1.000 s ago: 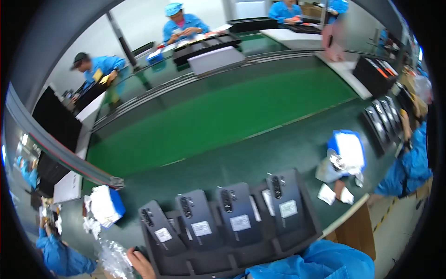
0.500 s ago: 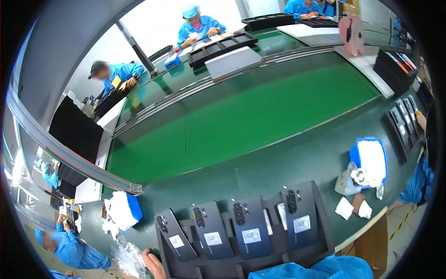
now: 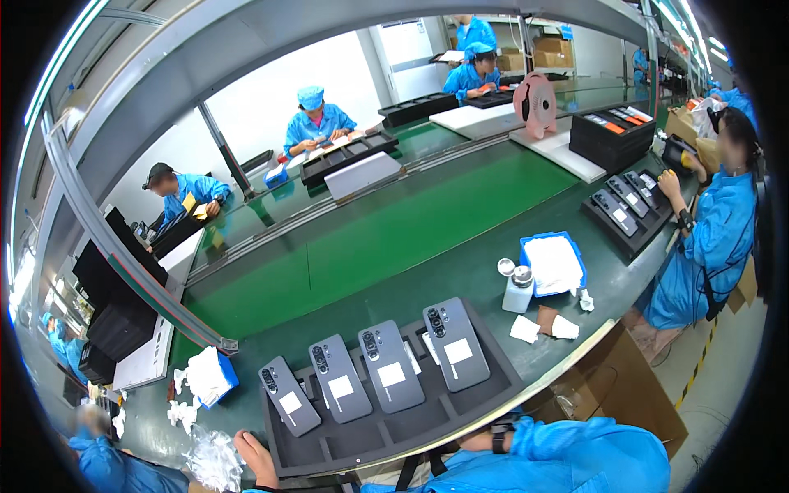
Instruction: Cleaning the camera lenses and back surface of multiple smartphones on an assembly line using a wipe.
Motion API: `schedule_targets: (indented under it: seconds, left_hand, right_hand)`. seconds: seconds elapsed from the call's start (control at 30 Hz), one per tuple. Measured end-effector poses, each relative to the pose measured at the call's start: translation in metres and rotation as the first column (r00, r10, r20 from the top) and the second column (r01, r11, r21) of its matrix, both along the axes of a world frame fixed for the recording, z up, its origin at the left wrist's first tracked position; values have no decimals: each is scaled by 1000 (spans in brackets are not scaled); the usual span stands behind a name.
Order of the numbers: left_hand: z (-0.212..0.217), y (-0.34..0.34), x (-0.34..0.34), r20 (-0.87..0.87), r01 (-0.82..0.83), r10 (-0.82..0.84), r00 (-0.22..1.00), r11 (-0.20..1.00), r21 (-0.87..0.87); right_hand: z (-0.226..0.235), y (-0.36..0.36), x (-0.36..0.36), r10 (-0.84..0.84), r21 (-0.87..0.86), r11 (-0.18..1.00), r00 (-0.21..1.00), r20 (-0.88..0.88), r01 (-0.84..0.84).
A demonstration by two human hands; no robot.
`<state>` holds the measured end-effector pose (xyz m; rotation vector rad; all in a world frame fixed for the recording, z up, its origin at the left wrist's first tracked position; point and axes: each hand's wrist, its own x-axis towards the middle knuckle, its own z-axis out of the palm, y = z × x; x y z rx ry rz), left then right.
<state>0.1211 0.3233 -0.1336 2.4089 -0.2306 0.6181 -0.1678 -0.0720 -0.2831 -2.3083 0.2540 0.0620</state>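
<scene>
In front of me a black compartment tray (image 3: 493, 386) lies at the near table edge. Several dark smartphones, camera side up with a white label on each back, lean in it; the rightmost smartphone (image 3: 456, 345) sits highest and the leftmost smartphone (image 3: 289, 396) lowest. At the tray's left end, my left hand (image 3: 256, 460) holds its side, the fingers close together and partly hidden. My right hand (image 3: 477, 442) is by the tray's near right edge, below a black wristband; its fingers are out of sight.
Left of the tray are a blue bin of white wipes (image 3: 215, 378) and a crumpled plastic bag (image 3: 215, 460). To the right stand another blue bin (image 3: 555, 264) and a pump bottle (image 3: 518, 292). A co-worker (image 3: 707, 222) handles another phone tray. A green conveyor belt (image 3: 378, 222) runs beyond.
The view has shifted, showing more of the room and the co-worker at right. My right wrist has come into view. My left hand stays at the tray's left end; the phones remain in it.
</scene>
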Motion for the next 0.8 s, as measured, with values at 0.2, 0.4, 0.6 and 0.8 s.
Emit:
schedule_targets:
  seconds: [0.2, 0.4, 0.6, 0.8]
  left_hand:
    - [0, -3, -1, 60, 1, -4, 998, 998, 56]
    - [7, -10, -8, 50, 20, -19, 999, 1000, -20]
    - [9, -12, -11, 36, -61, 57, 998, 992, 114]
    - [17, -7, -17, -155, -65, 109, 982, 963, 261]
  right_hand:
    - [93, -25, -65, 63, 24, 998, 962, -265, -58]
    - [55, -7, -38, -131, 148, 978, 986, -100, 145]
    - [5, 17, 48, 107, 139, 984, 994, 31, -110]
    - [0, 12, 120, 167, 185, 970, 986, -27, -159]
